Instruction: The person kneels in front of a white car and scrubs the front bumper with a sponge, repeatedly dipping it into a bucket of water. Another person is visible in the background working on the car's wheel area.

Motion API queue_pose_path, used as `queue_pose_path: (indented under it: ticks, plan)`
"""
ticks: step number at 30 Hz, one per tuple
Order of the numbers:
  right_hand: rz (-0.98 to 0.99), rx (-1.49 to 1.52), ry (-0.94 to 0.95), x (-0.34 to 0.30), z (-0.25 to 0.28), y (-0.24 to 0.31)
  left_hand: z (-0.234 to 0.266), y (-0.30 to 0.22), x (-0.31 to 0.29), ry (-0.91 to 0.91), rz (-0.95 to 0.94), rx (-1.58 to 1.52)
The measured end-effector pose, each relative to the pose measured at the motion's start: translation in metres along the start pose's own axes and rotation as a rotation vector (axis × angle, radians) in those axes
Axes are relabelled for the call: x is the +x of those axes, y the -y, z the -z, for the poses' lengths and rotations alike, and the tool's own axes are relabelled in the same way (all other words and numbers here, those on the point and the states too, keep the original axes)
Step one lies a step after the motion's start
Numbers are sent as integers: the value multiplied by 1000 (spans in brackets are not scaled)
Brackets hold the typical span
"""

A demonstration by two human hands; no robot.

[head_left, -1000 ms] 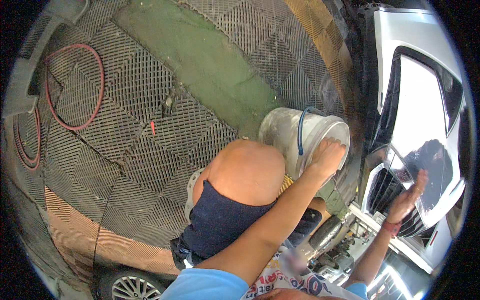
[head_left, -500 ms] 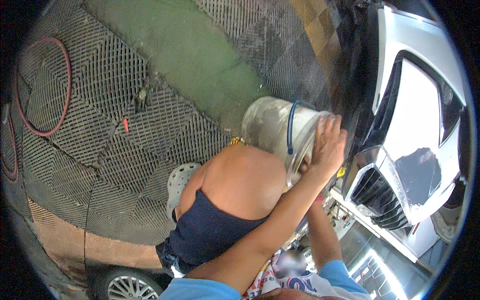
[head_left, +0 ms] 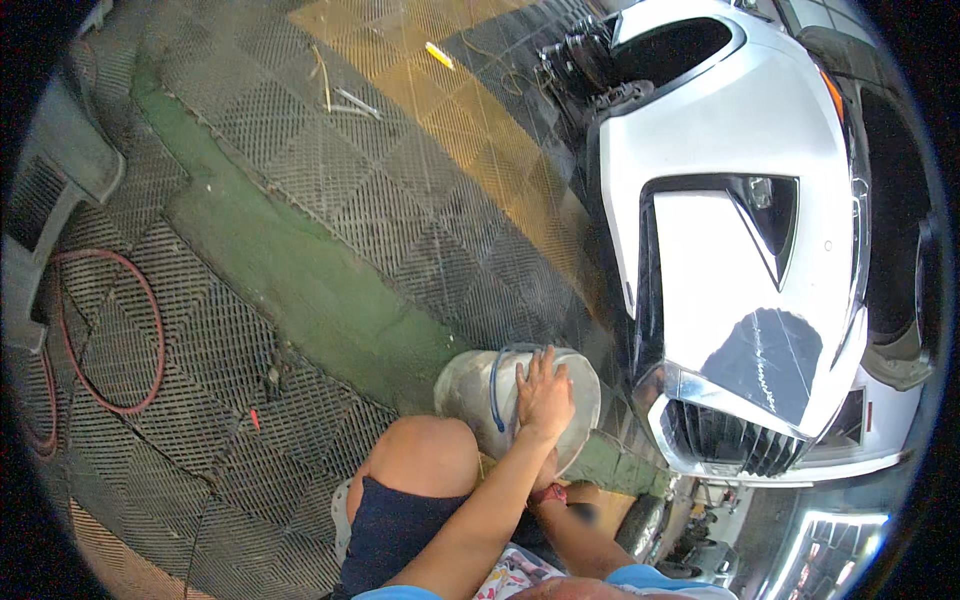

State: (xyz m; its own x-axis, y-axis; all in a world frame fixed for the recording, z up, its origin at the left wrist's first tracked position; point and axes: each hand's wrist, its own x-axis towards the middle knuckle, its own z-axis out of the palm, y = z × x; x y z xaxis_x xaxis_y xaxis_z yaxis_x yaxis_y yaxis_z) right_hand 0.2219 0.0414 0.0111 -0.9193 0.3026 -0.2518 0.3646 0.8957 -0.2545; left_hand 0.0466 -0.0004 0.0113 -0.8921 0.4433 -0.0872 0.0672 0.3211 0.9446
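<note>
Right hand (head_left: pixel 549 466) is off the car side, where it was a second ago, and down at the bucket (head_left: pixel 462 395), tucked behind the left forearm. Left hand (head_left: pixel 545 395) also shifts: from the far edge of the mouth half a second back to lying over the rim, near the blue handle (head_left: pixel 496 400). View swings too, so more of the white car (head_left: pixel 720 150) shows at right.

Left grip: fingers spread, fingertips pointing far, not closed around anything visible. Right grip: can't tell, mostly hidden by the left wrist; only part of the hand and a red wristband (head_left: pixel 549 494) show.

Bucket sits just right of and beyond the bare knee (head_left: pixel 425 455), by the green floor strip (head_left: pixel 300 270). Mouth end lies toward the right; exact tilt unclear in the fisheye. Contents not visible.

For the work in hand, likely means two-handed handling, both hands close together at the mouth end, car left alone. Red hose (head_left: pixel 155 330) lies well apart at left, on the floor mats (head_left: pixel 420 190).
</note>
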Motion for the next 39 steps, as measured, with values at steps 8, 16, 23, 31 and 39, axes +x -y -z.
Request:
queue_pose_path:
  ticks: [8, 16, 23, 31, 39]
  plan:
    - [-148, 249, -221, 15, -27, -6, 20, 0, -1, 118, -52, 39]
    - [-276, 98, -301, 12, -24, 6, 54, -8, -11, 338, -252, 522]
    - [-203, 94, -415, 16, -30, 7, 48, 9, -9, 251, -371, 672]
    - [-180, 177, -388, 18, -17, 11, 36, 14, -8, 138, -389, 685]
    - [-212, 333, -356, 5, -16, 14, 31, 18, -13, 59, -197, 456]
